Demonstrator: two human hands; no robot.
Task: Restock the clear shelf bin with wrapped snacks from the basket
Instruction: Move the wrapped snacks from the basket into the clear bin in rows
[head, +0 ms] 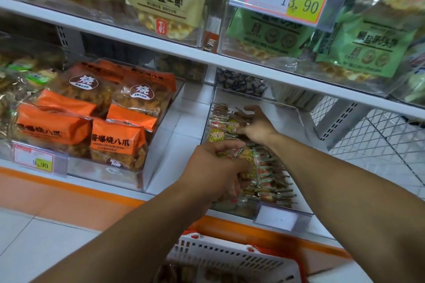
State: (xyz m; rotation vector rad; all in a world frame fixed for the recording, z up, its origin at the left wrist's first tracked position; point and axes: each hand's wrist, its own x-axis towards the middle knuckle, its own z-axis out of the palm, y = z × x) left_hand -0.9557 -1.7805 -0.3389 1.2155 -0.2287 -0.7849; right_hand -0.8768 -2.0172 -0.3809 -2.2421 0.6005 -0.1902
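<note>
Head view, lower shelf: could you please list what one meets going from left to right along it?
9.90 price tag → orange snack bags → left hand → clear shelf bin of wrapped snacks → white wire mesh.

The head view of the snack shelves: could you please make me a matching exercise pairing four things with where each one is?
Things:
1. orange snack bags
2. white basket
3. green snack bags
4. left hand

Places:
A. upper shelf, at the right
B. at the near end of the clear shelf bin, holding wrapped snacks
C. lower shelf, in the bin left of the one being restocked
D. below the shelf edge, at the bottom of the view

Pairs: 1-C, 2-D, 3-A, 4-B
</note>
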